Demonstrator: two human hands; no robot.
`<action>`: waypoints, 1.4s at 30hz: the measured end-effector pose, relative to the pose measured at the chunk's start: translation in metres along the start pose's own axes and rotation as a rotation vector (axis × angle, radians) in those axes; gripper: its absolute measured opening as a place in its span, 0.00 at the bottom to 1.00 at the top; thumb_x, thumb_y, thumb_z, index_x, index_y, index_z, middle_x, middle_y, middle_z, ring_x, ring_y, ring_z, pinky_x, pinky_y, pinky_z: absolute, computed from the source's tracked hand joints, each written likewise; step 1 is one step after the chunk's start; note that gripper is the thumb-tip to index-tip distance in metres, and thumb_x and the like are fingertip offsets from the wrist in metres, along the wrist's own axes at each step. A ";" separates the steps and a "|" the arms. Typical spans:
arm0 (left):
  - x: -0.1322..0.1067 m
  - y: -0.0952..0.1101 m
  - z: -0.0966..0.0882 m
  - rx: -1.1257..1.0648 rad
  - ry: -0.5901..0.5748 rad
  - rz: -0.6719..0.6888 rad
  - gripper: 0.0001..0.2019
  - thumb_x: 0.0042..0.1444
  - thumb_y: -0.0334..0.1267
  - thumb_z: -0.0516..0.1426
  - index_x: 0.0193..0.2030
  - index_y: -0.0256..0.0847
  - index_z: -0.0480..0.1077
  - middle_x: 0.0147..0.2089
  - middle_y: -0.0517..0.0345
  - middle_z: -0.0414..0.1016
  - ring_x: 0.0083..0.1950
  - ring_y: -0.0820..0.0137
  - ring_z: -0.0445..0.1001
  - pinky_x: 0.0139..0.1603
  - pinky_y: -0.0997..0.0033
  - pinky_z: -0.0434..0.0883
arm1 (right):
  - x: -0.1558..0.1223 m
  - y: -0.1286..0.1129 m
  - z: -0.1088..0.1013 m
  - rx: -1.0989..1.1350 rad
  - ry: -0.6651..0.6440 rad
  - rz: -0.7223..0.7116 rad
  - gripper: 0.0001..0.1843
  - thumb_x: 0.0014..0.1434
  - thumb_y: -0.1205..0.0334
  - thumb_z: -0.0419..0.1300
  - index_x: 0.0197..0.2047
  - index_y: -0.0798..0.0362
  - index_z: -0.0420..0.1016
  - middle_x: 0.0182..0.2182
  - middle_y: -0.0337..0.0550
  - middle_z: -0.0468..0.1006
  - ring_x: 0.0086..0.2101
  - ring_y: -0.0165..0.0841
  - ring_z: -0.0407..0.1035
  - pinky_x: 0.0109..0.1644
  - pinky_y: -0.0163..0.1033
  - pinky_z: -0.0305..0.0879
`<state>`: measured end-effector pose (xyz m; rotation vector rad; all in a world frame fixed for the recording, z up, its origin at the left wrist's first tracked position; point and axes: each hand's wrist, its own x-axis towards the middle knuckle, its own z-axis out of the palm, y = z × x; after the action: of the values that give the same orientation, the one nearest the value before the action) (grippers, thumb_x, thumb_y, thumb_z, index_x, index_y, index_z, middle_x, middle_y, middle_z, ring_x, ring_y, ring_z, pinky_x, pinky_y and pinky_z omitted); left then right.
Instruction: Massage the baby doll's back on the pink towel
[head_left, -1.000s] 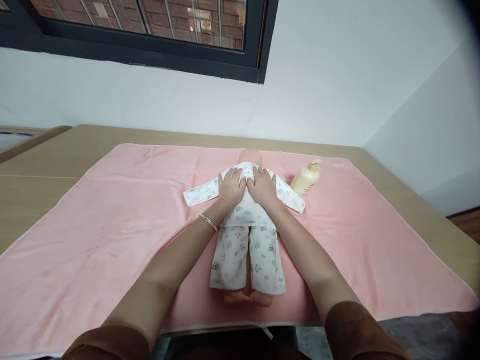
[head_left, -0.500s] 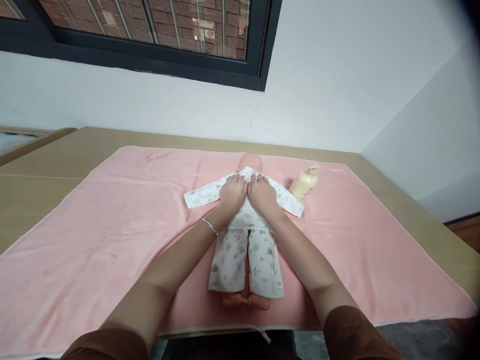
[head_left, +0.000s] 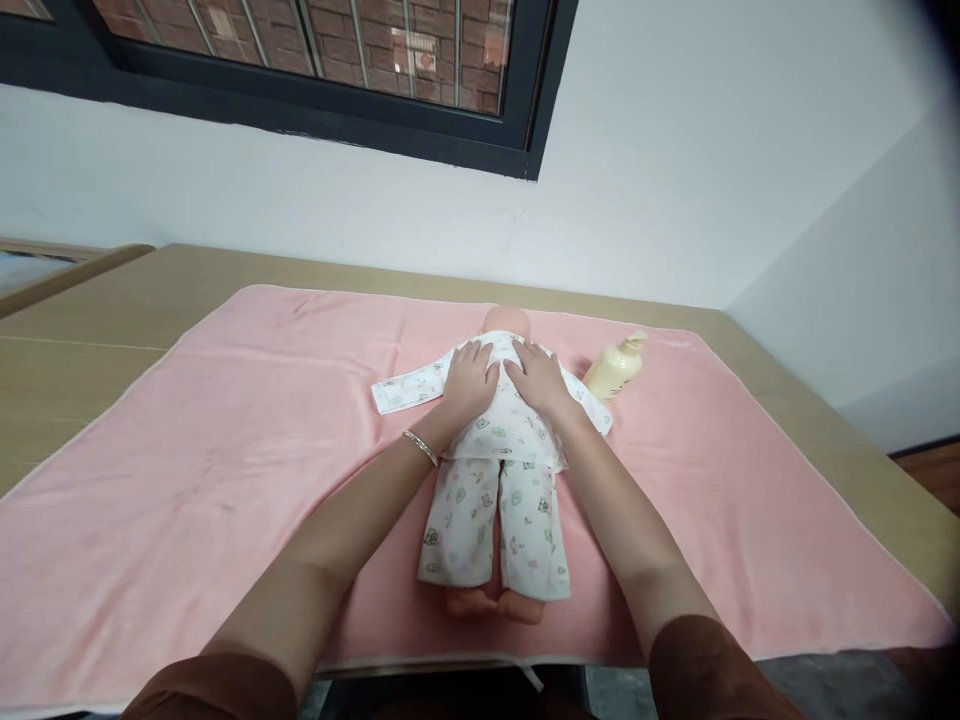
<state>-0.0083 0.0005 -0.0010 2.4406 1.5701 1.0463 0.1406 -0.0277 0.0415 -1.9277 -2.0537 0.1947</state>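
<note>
A baby doll [head_left: 507, 320] lies on a pink blanket [head_left: 247, 430], its head at the far end and its feet towards me. It wears a white printed top [head_left: 508, 425] with long sleeves spread out to both sides, and matching trousers [head_left: 461, 525]. My left hand [head_left: 470, 382] rests flat on the left of the doll's upper body, fingers stretched out. On the other side my right hand [head_left: 538, 380] lies likewise, its thumb apart from the fingers. Between the two thumbs a strip of the top shows. Neither hand grasps anything.
A pale yellow pump bottle [head_left: 615, 368] lies tilted on the blanket, right of the doll, by its sleeve. Under the blanket is a wooden table [head_left: 202, 275] against a white wall [head_left: 637, 180]. A dark-framed window [head_left: 337, 110] is above.
Both hands have gone from bunched, bent fingers close together at the middle of the chest to flat, spread fingers. They have moved slightly apart. The view has shifted a little.
</note>
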 end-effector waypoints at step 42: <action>-0.009 0.016 -0.012 0.156 -0.006 0.009 0.19 0.68 0.39 0.43 0.52 0.40 0.74 0.53 0.45 0.77 0.57 0.57 0.73 0.55 0.57 0.73 | -0.019 -0.031 -0.002 -0.150 0.141 0.026 0.21 0.70 0.61 0.43 0.53 0.60 0.74 0.47 0.58 0.78 0.50 0.46 0.70 0.54 0.44 0.64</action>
<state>-0.0049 -0.0185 0.0100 2.5488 1.7003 0.9505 0.1128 -0.0490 0.0508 -1.9937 -2.0015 -0.0901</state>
